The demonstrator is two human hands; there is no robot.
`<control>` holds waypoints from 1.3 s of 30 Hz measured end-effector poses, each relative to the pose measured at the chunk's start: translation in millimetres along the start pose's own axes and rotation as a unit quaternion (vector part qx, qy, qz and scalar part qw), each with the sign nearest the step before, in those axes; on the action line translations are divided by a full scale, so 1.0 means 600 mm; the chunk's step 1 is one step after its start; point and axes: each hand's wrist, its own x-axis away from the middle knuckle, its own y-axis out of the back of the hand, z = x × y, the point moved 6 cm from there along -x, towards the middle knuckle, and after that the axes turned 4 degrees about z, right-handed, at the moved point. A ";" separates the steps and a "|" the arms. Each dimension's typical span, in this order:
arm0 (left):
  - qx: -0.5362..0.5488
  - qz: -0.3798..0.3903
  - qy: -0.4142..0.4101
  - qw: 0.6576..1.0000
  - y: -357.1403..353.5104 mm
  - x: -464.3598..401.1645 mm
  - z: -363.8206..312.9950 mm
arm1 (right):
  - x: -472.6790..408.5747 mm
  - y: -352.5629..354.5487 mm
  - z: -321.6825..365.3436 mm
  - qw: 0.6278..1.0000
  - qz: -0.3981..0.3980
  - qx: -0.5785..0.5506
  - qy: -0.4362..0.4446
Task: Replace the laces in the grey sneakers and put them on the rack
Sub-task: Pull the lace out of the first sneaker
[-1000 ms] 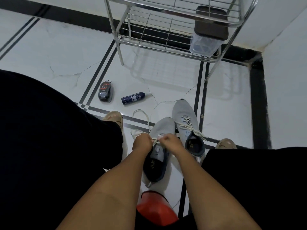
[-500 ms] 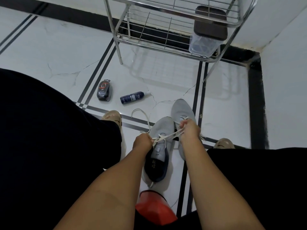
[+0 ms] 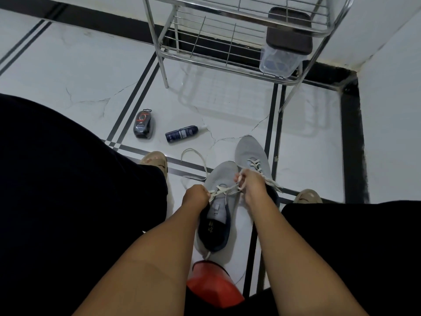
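Observation:
Two grey sneakers lie on the white floor between my knees. The near sneaker (image 3: 222, 179) points away from me, its dark opening toward me. My left hand (image 3: 196, 196) grips its left collar where the white lace (image 3: 224, 190) crosses. My right hand (image 3: 249, 181) pinches the lace's other end, stretched taut across the tongue. A loose loop of the same lace (image 3: 193, 156) trails on the floor to the left. The far sneaker (image 3: 250, 151) lies to the right, laced in white, partly hidden by my right hand. The metal rack (image 3: 227, 37) stands ahead.
A clear plastic box with a dark lid (image 3: 284, 49) sits on the rack's lower shelf. A shoe-polish sponge (image 3: 143, 125) and a dark spray bottle (image 3: 182, 133) lie on the floor at left. A red stool (image 3: 211, 286) is under me. Walls close in on the right.
My right hand left the left hand, drew the lace out to the right, then came back a little toward the near sneaker. The left hand kept its grip.

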 end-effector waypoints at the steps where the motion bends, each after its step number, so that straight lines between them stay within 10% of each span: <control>1: -0.001 0.000 -0.003 1.000 0.000 -0.001 0.000 | 0.003 -0.009 0.007 0.987 0.014 0.151 0.044; 4: -0.003 -0.001 -0.006 1.000 -0.001 0.000 -0.001 | 0.020 -0.048 -0.029 0.779 0.059 0.603 0.157; 6: -0.003 -0.003 -0.008 1.000 0.000 0.002 -0.001 | 0.024 -0.058 -0.068 0.677 0.055 0.711 0.183; 12: -0.022 0.005 0.009 1.000 0.005 0.006 0.002 | -0.005 0.011 0.006 0.922 -0.083 0.359 0.119; 14: -0.029 0.015 0.013 0.999 0.002 0.006 0.001 | -0.014 0.027 0.037 0.953 -0.065 0.277 0.107; 21: -0.042 0.035 -0.026 0.998 0.007 0.013 -0.030 | 0.052 0.016 -0.002 0.835 -0.169 0.475 0.220; 26: -0.103 0.025 -0.067 0.992 0.012 0.010 -0.026 | 0.027 -0.021 -0.084 0.814 0.109 0.567 0.059; 35: -0.300 -0.023 -0.146 0.943 -0.014 0.018 -0.037 | 0.026 -0.027 -0.078 0.772 0.068 0.624 0.096; 39: 0.129 -0.002 -0.037 0.991 0.013 0.014 -0.016 | 0.005 0.000 -0.076 0.811 0.036 0.581 0.060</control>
